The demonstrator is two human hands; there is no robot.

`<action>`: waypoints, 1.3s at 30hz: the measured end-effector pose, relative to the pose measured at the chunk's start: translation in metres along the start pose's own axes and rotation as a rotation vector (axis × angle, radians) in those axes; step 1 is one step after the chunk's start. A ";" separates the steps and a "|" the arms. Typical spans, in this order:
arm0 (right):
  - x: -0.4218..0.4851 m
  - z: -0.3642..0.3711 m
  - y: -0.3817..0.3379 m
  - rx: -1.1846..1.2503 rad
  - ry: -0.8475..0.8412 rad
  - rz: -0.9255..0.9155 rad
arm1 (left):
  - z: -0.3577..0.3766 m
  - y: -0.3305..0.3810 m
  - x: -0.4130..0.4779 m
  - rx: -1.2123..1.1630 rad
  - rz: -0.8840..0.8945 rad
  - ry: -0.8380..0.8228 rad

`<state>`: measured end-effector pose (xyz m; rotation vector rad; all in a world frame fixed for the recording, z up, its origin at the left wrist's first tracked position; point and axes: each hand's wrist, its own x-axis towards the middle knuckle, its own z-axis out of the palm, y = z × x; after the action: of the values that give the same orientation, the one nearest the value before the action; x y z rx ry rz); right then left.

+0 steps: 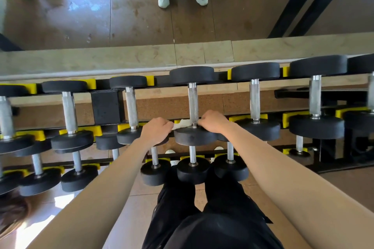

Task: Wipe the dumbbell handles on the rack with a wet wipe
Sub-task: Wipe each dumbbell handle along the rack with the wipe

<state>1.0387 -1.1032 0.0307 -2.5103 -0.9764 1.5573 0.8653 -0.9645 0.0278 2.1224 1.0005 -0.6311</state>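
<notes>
A black dumbbell with a knurled steel handle (193,103) lies in the middle of the rack's top row. A white wet wipe (182,123) is stretched around the near end of that handle, just above the near weight head (195,135). My left hand (156,130) grips the wipe's left end. My right hand (214,120) pinches its right end beside the handle. Both hands sit at the same height on either side of the handle.
More dumbbells with steel handles (254,100) fill the top row on yellow cradles (263,116). Smaller dumbbells (193,170) sit on the lower row in front of my legs. A mirror (141,20) behind the rack reflects the floor and two shoes.
</notes>
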 end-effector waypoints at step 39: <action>0.008 -0.051 -0.021 1.057 0.320 0.069 | -0.047 0.055 0.033 -0.827 -0.148 0.292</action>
<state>1.0720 -1.0673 0.0573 -1.8930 0.0324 1.1411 0.9350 -0.9390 0.0568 1.4234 1.2993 0.0599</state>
